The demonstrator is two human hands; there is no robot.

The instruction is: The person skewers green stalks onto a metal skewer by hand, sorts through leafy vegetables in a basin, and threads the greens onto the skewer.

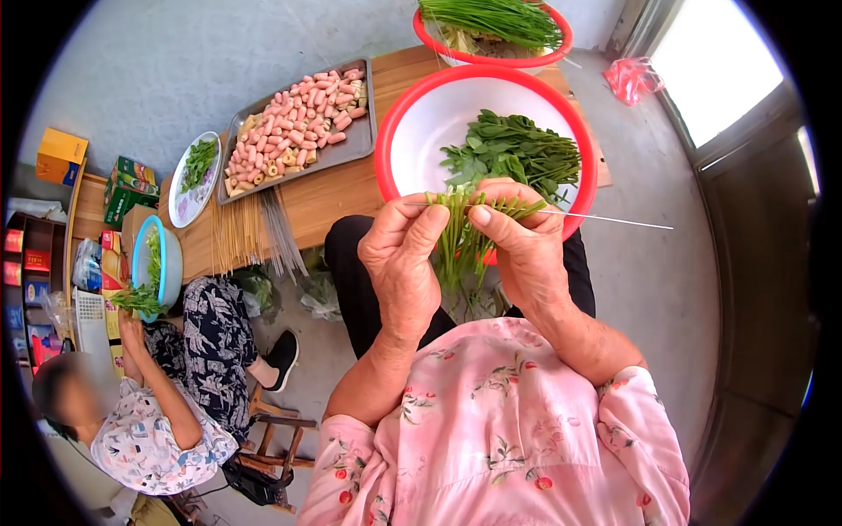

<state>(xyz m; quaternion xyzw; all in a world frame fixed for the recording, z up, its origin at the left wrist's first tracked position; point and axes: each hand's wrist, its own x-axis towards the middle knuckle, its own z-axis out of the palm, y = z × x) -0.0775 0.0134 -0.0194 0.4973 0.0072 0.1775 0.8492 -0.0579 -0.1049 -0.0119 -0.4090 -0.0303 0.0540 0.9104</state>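
A row of green leafy-vegetable stems point(458, 250) hangs on a thin metal skewer point(614, 219) between my two hands. My left hand point(405, 254) is closed, thumb and forefinger pinched at the left end of the row. My right hand point(524, 245) pinches the stems and the skewer, whose bare length sticks out to the right. Just beyond my hands stands a white basin with a red rim point(396, 114), holding a heap of leafy greens point(513, 153). Part of the stems is hidden behind my fingers.
A metal tray point(355, 145) of skewered-size pink sausage pieces point(294, 131) sits on the wooden table point(399, 70). Near it lie bundled skewers point(279, 232) and an oval plate point(189, 206) with greens. Another red-rimmed basin point(561, 57) stands behind. At left, a seated person point(158, 430) holds greens by a blue basin point(171, 263).
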